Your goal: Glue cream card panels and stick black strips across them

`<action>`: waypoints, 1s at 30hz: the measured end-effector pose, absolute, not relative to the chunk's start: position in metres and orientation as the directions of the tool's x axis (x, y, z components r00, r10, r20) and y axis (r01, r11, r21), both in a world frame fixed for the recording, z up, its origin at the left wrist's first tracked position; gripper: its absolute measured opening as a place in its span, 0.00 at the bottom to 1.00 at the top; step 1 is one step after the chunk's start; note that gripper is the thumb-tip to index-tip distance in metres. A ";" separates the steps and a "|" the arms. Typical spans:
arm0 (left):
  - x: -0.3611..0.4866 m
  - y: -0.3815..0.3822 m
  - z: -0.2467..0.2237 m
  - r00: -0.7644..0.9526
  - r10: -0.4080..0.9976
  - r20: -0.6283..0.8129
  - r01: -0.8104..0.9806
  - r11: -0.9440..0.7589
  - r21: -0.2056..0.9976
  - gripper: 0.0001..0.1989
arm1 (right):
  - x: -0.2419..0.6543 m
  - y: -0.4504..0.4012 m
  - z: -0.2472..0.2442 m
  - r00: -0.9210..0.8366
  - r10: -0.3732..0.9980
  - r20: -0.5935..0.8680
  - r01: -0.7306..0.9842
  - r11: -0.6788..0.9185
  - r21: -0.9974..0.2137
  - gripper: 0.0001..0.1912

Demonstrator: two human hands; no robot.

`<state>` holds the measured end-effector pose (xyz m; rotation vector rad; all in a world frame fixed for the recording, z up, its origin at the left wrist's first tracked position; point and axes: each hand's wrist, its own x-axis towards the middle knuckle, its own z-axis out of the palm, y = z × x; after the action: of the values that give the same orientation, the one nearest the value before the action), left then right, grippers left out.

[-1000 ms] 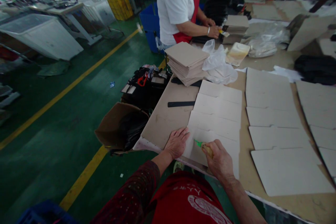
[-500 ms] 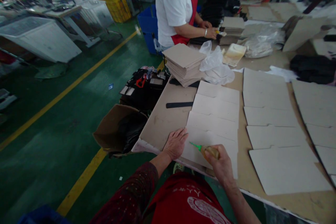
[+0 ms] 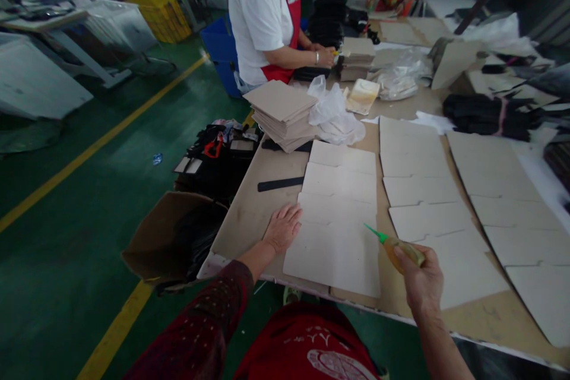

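Observation:
My left hand (image 3: 284,228) lies flat with fingers stretched out, at the left edge of a column of overlapping grey-beige boards (image 3: 336,252). Wrapped in my right hand (image 3: 422,279) is a small glue bottle (image 3: 401,252) with a narrow green nozzle (image 3: 376,231). The nozzle points left, over the right side of the nearest board; whether its tip touches the board I cannot tell. To the right, two more columns of overlapping boards (image 3: 423,190) (image 3: 503,208) run away from me. A black strip (image 3: 280,184) lies on the table just beyond my left hand.
A stack of boards (image 3: 280,104) and crumpled white plastic (image 3: 338,116) stand at the table's far left. Beyond them a co-worker in a white shirt (image 3: 262,6) handles things at the table. An open cardboard box (image 3: 155,237) stands on the floor at left.
My right hand has moved right with the glue bottle, from the left side of the nearest board to its right side. My left hand stays at the boards' left edge. The view has turned right.

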<state>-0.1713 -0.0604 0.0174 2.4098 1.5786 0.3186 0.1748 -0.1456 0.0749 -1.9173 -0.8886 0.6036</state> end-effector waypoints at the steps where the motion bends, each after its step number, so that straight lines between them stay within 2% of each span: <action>1: -0.170 -0.058 0.016 0.403 0.914 0.049 0.862 -0.397 0.315 0.22 | 0.176 -0.143 0.076 0.619 0.784 -0.054 0.389 -0.365 -0.846 0.20; 3: -0.170 -0.057 0.015 0.420 0.906 0.048 0.856 -0.413 0.310 0.21 | 0.176 -0.138 0.078 0.593 0.804 -0.034 0.468 -0.379 -0.799 0.20; 8: -0.171 -0.058 0.014 0.427 0.903 0.045 0.860 -0.420 0.291 0.21 | 0.170 -0.125 0.074 0.488 0.873 0.023 0.575 -0.301 -0.761 0.19; 14: -0.171 -0.058 0.015 0.421 0.905 0.058 0.862 -0.419 0.285 0.21 | 0.167 -0.112 0.071 0.311 0.942 0.126 0.749 -0.161 -0.643 0.17; 20: -0.171 -0.059 0.017 0.414 0.907 0.077 0.860 -0.417 0.295 0.21 | 0.165 -0.104 0.085 0.200 0.973 0.112 0.890 -0.133 -0.437 0.17; 24: -0.171 -0.059 0.016 0.412 0.907 0.087 0.857 -0.418 0.301 0.21 | 0.167 -0.101 0.099 0.150 0.988 0.043 0.939 -0.129 -0.318 0.14; 26: -0.171 -0.059 0.015 0.413 0.906 0.089 0.855 -0.420 0.303 0.21 | 0.168 -0.102 0.103 0.139 0.990 0.012 0.938 -0.128 -0.321 0.13; 30: -0.171 -0.059 0.014 0.417 0.904 0.094 0.852 -0.425 0.305 0.21 | 0.168 -0.104 0.101 0.147 0.989 0.020 0.895 -0.124 -0.428 0.16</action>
<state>-0.1706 -0.0588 0.0145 2.4606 1.5491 0.3609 0.1677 -0.1041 0.1009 -2.0921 -1.8121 0.3855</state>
